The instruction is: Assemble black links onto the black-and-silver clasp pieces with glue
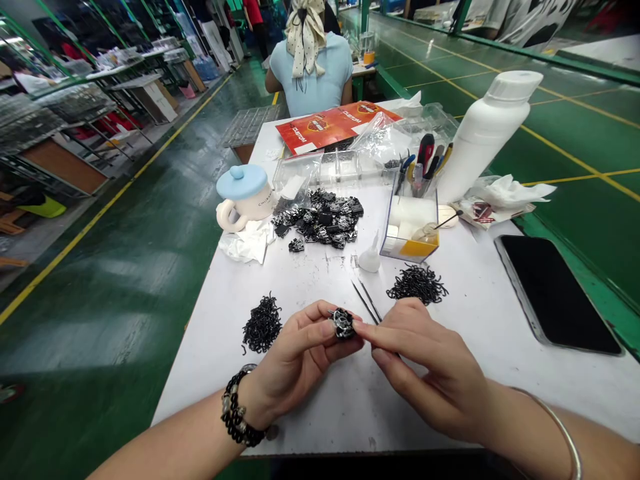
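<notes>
The part (343, 324) is black and silver, the hooks (419, 284) black, the mug lid (242, 184) blue, the scarf (306, 41) dark-dotted cream.

Left of the white table (225, 293), glossy green floor (150, 247) streaked with pale light, then a yellow line (134, 179) and workbenches (155, 101) with brown panels (65, 163). Right of the table, more green floor, gridded in yellow; farther out, a green post (463, 15).

The small black-and-silver piece (343, 323) in the left hand (297, 353) is, left to right, between two piles of curved black strips (263, 325), before a heap of such pieces (325, 220) perhaps touching a clear plastic bag (311, 175).
</notes>
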Action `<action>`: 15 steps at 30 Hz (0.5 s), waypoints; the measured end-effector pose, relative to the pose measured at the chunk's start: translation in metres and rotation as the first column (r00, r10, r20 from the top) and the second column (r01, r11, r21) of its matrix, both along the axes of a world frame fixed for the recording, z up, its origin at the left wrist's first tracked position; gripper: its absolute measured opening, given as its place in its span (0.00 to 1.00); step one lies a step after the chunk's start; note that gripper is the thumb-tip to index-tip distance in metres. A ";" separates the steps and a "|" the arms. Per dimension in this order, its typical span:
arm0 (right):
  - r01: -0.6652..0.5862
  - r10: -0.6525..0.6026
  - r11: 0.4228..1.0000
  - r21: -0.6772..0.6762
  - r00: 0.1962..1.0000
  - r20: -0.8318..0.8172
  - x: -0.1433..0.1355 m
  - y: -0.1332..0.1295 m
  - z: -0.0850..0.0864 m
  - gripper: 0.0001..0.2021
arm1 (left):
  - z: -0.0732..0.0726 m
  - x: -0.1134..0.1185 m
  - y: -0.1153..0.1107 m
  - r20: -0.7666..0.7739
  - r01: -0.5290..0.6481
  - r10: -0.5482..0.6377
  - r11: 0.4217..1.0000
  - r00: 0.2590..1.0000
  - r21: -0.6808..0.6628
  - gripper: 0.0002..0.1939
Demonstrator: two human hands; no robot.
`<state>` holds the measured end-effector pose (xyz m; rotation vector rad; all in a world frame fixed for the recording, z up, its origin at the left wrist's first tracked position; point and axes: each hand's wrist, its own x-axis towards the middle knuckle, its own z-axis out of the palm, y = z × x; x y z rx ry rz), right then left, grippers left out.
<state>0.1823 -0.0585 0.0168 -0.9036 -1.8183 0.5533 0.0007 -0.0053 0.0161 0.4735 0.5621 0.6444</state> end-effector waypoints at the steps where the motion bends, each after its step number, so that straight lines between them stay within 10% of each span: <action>1: -0.005 0.004 1.000 -0.022 1.000 -0.016 0.000 0.000 0.000 0.18 | 0.000 0.000 0.000 0.007 0.009 -0.009 1.000 1.000 -0.002 0.06; 15: -0.104 0.064 0.931 -0.350 0.990 -0.125 0.010 0.007 0.000 0.12 | 0.001 0.002 -0.003 0.078 0.163 -0.169 0.984 0.982 0.073 0.12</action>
